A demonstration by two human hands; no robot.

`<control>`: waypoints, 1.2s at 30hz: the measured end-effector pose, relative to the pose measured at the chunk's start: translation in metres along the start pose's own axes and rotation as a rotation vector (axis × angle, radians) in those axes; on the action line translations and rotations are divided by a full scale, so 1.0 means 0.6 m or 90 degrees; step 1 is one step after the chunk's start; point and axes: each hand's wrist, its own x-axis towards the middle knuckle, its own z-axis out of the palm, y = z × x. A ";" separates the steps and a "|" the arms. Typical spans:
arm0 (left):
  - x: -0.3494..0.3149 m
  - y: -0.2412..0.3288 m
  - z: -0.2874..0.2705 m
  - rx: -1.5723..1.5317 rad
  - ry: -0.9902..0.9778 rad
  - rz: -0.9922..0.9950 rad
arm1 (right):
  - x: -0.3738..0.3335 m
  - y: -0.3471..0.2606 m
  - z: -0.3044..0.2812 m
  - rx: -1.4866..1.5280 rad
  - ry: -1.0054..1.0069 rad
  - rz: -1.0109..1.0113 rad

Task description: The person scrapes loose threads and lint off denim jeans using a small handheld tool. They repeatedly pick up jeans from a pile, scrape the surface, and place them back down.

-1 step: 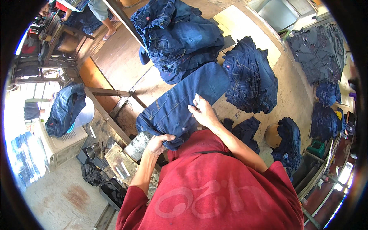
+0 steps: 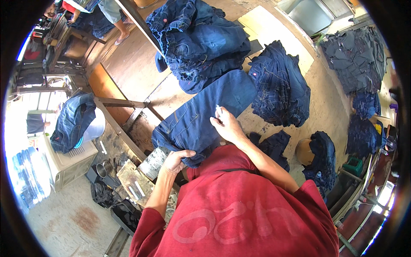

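Observation:
Dark blue jeans (image 2: 205, 107) lie stretched out before me, slanting from lower left up to the right. My left hand (image 2: 174, 162) is closed on the bunched end nearest me, thumb on top of the cloth. Over the middle of the jeans is my right hand (image 2: 227, 125), its fingers closed on a small whitish object (image 2: 218, 110) too small to name. That object sits right at the denim's surface; whether it touches the cloth I cannot tell.
A tall pile of jeans (image 2: 199, 43) stands just beyond, with another jeans stack (image 2: 280, 85) to its right. Dark grey garments (image 2: 355, 60) are heaped at far right. A wooden frame (image 2: 124, 132) and a cluttered worktop (image 2: 132, 180) are at left. Another person's leg (image 2: 122, 32) shows at upper left.
My right hand and the whitish object have shifted very slightly over the denim. The left hand keeps its place on the jeans.

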 end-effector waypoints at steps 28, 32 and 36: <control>-0.021 0.009 0.010 0.033 -0.021 -0.022 | -0.124 -0.120 -0.048 -0.424 -0.045 -0.320; -0.023 0.012 0.021 0.002 -0.078 0.033 | -0.121 -0.114 -0.054 -0.434 -0.005 -0.284; -0.026 0.017 0.027 0.044 -0.013 -0.005 | -0.113 -0.114 -0.059 -0.410 -0.151 -0.286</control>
